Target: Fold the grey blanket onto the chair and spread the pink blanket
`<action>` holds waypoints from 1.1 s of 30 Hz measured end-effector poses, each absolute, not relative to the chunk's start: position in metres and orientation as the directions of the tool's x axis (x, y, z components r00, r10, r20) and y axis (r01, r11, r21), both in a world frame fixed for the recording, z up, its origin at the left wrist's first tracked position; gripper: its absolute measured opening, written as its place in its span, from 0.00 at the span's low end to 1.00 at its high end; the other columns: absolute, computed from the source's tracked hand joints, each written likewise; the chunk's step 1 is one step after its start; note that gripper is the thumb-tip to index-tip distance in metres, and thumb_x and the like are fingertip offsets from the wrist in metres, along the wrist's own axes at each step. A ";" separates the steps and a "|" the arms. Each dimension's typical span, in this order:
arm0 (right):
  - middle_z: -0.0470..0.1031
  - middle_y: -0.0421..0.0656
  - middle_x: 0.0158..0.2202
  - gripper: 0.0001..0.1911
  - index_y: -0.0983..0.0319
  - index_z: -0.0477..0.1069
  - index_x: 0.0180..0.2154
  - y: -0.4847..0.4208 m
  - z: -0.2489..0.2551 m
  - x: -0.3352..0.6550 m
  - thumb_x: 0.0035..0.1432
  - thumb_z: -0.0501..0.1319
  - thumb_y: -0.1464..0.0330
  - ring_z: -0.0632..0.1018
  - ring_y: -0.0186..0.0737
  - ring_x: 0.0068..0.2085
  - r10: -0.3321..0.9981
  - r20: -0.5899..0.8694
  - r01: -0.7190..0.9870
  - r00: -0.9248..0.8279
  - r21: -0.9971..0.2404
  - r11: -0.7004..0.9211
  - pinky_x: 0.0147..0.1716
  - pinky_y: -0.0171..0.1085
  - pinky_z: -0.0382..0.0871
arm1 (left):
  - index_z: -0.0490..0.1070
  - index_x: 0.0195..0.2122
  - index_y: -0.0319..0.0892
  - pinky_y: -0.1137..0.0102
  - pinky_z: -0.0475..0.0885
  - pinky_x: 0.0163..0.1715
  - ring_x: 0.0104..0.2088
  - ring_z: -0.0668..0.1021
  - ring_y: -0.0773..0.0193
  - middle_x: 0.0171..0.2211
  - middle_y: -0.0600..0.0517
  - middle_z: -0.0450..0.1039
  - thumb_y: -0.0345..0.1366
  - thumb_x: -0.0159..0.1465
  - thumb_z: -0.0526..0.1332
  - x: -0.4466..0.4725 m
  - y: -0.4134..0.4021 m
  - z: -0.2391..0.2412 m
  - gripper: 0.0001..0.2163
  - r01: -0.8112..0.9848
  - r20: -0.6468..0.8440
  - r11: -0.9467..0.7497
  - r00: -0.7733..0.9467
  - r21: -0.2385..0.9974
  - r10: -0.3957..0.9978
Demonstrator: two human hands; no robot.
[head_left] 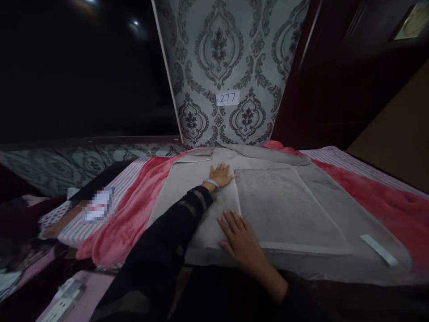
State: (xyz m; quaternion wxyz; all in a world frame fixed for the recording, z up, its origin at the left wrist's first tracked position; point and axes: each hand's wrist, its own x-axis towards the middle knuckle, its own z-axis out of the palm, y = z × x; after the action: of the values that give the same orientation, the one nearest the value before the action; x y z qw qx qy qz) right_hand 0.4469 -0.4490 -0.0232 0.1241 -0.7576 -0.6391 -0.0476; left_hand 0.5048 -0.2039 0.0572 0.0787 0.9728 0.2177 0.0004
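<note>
A large grey plush cloth (201, 197) lies spread over the surface in front of me, with a square grey panel (284, 205) of similar fabric on top, edged by pale seams or folds. My left hand (220, 175), with a bracelet at the wrist, rests flat near the panel's upper left corner, fingers apart. Closer to me, my right hand (238, 235) presses palm down by the panel's lower left corner, its fingers stretched out. Neither hand grips anything. Toward the right edge of the cloth lies a short white strip (378, 249).
Under the grey cloth are a pink-red blanket (147, 201) and a striped sheet (130, 176). A large dark screen (83, 71) stands at the left. Behind is patterned wallpaper (217, 53) with a paper marked 277 (228, 98). A white power strip (63, 306) sits lower left.
</note>
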 end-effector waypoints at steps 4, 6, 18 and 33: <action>0.52 0.51 0.73 0.33 0.59 0.58 0.71 -0.450 -0.022 0.444 0.68 0.61 0.62 0.55 0.58 0.72 0.955 0.236 0.981 0.181 -0.107 -0.159 0.67 0.58 0.56 | 0.57 0.70 0.43 0.45 0.39 0.70 0.73 0.53 0.49 0.73 0.40 0.50 0.46 0.71 0.54 0.445 -0.187 0.073 0.29 0.434 -0.081 -0.861 0.900 0.265 0.429; 0.52 0.52 0.73 0.33 0.60 0.58 0.71 -0.451 -0.017 0.443 0.68 0.60 0.62 0.55 0.58 0.72 0.959 0.211 0.980 0.188 -0.109 -0.168 0.67 0.58 0.56 | 0.60 0.68 0.39 0.45 0.39 0.70 0.73 0.54 0.47 0.72 0.36 0.53 0.41 0.71 0.56 0.418 -0.180 0.076 0.26 0.492 -0.046 -0.814 0.862 0.309 0.504; 0.60 0.52 0.70 0.29 0.64 0.59 0.70 -0.351 0.073 0.506 0.71 0.51 0.66 0.61 0.52 0.70 0.990 0.120 0.969 0.077 -0.244 -0.046 0.66 0.50 0.60 | 0.52 0.72 0.35 0.45 0.49 0.70 0.74 0.50 0.48 0.74 0.35 0.48 0.49 0.73 0.49 0.320 -0.242 0.047 0.31 0.514 0.041 -0.851 0.853 0.109 0.520; 0.47 0.44 0.75 0.33 0.53 0.50 0.73 -0.204 0.004 0.593 0.73 0.43 0.51 0.50 0.55 0.74 0.998 0.035 0.982 -0.047 -0.179 0.053 0.69 0.62 0.47 | 0.53 0.73 0.50 0.34 0.52 0.66 0.73 0.50 0.38 0.74 0.40 0.47 0.49 0.67 0.60 0.293 -0.286 0.005 0.34 0.544 0.224 -0.838 0.811 0.047 0.540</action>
State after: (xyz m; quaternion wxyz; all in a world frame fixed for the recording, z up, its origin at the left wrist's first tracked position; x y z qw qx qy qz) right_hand 0.5929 -0.2039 0.0042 0.0746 -0.6861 -0.7217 0.0530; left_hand 0.2933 -0.2858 0.0051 -0.0094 0.9516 0.2848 0.1150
